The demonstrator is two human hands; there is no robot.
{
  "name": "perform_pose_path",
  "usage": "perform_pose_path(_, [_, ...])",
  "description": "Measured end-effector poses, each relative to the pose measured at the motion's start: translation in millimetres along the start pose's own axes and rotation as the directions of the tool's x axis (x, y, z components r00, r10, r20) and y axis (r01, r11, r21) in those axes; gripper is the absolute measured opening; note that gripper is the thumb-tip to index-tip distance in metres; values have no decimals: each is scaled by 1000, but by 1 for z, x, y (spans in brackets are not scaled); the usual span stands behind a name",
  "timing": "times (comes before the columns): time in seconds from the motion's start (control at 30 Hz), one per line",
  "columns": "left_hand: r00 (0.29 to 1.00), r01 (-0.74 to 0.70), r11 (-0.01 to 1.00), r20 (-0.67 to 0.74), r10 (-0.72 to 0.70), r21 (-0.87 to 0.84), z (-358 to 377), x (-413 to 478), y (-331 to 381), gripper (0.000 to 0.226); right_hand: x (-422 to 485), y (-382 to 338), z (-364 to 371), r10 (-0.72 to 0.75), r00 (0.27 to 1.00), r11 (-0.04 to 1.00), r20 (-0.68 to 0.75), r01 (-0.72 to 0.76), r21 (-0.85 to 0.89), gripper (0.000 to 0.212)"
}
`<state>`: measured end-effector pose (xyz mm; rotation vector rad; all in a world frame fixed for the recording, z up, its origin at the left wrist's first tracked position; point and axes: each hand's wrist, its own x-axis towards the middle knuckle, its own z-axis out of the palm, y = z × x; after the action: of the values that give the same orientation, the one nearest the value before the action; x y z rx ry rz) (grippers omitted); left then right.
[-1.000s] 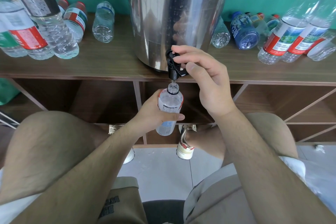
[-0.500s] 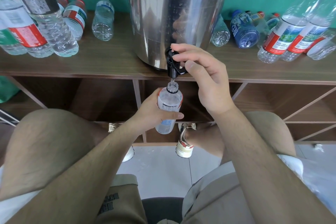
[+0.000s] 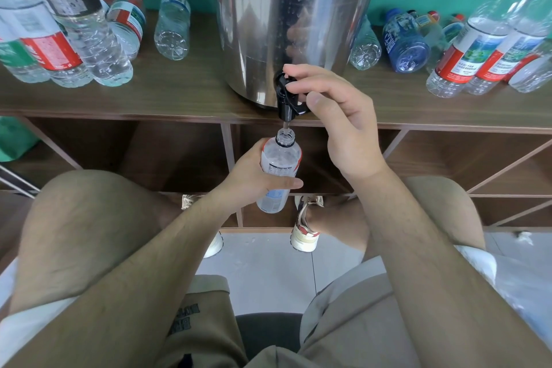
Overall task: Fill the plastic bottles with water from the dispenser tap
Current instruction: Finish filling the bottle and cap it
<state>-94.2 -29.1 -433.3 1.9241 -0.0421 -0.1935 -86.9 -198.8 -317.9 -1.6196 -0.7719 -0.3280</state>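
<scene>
The open bottle [image 3: 279,164] sits right under the black tap [image 3: 286,98] of the shiny dispenser [image 3: 283,9], mouth up, catching a thin stream. The left hand [image 3: 254,179] has its grip wrapped round the bottle, and the right hand [image 3: 337,119] has its grip pinched on the tap. If the bottle slips out from under the tap, or the tap is open too long, water could spill onto the floor [image 3: 268,278].
</scene>
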Motion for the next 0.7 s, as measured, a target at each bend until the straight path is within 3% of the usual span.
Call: perform_pose_path(0.7, [1000,4,1000,22,-4,-26,1,-1,-3,68,0,1,0,-11,1000,1000,1,11,-9,29])
